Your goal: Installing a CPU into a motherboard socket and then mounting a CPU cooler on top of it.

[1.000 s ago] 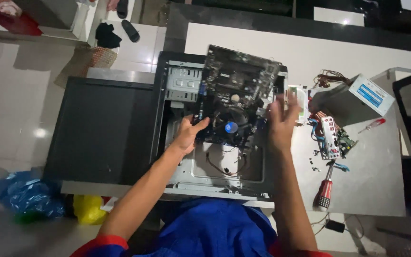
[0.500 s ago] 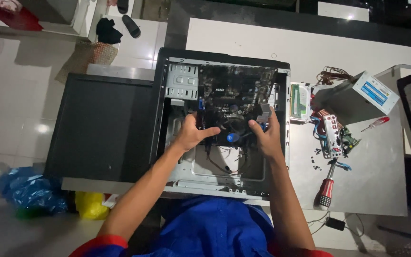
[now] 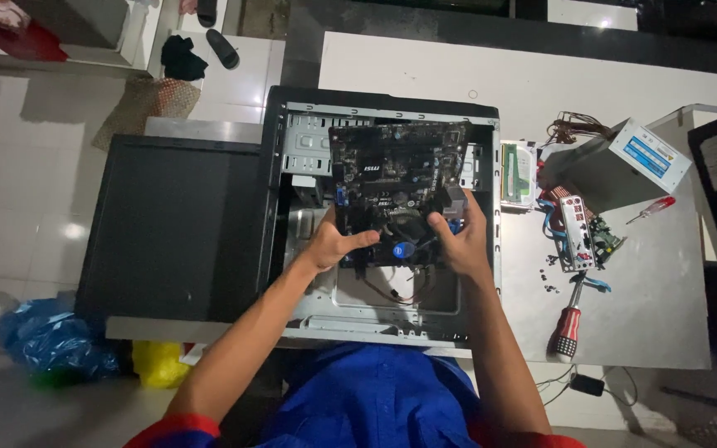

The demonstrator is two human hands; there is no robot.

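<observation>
I see my left hand (image 3: 335,245) gripping the near left edge of the dark rectangular motherboard (image 3: 397,178), fingers curled around it, while my right hand (image 3: 458,241) clasps the near right edge the same way. The board sits inside the open black and grey metal computer case (image 3: 379,319), which lies flat on its side, and it covers the far half of the case's interior. Its round cooler fan with a blue centre (image 3: 402,247) shows between my two hands. The case's flat black side panel (image 3: 172,224) lies just beside the case on the left. On the white table (image 3: 541,83) to the right I see a grey boxy power supply (image 3: 624,170) with its bundle of wires, a silver perforated shield plate (image 3: 578,231), and a red-handled screwdriver (image 3: 568,319) near the table's front edge. A smaller red screwdriver (image 3: 653,208) lies beside the power supply.
</observation>
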